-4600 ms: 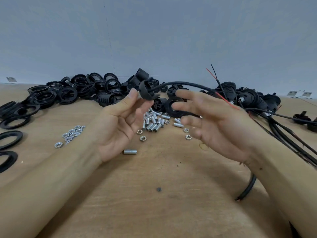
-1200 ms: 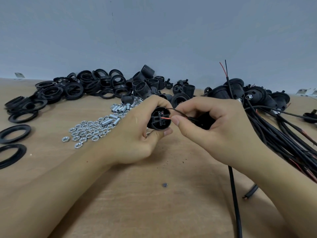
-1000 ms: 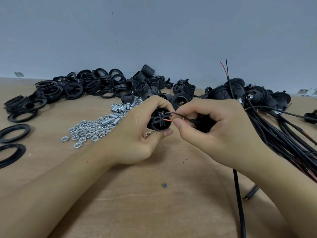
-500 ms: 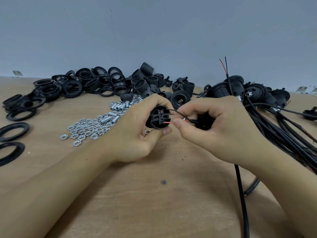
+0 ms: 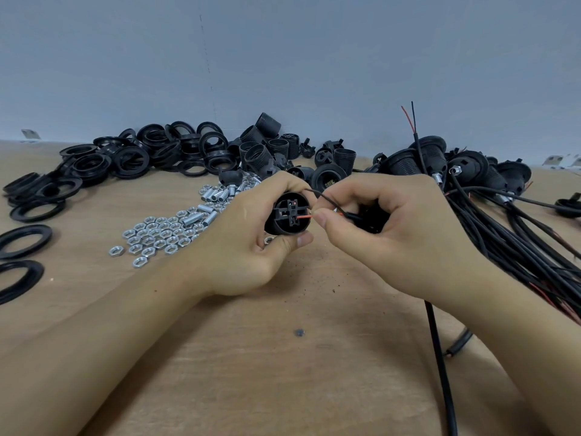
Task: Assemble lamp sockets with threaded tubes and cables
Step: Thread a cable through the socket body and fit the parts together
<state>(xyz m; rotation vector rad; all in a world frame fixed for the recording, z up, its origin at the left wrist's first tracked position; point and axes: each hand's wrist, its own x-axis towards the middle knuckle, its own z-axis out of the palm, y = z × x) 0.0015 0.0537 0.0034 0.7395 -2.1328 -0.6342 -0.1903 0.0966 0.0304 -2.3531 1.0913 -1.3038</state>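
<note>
a: judging by its look, the desk [image 5: 283, 372] is no bother; the socket insert [image 5: 288, 217] is light, stiff plastic, gripped round its barrel by the left hand [image 5: 251, 247], terminal face toward the right hand [image 5: 393, 234].

b: and the cable [image 5: 440, 357]?

a: limp, likely springy. it hangs below the right hand, which pinches the red wire [image 5: 304, 217] at the insert's face; the thin black wire [image 5: 323, 199] loops above the fingertips. i'd hold close to the bare tip, since a thin lead probably buckles.

b: anything in the way?

a: the cable bundle [image 5: 518, 247] lies just right of the right hand; rings [image 5: 132, 158] sit beyond the left hand, nuts [image 5: 157, 234] left of it. nothing stands between the hands.
</note>
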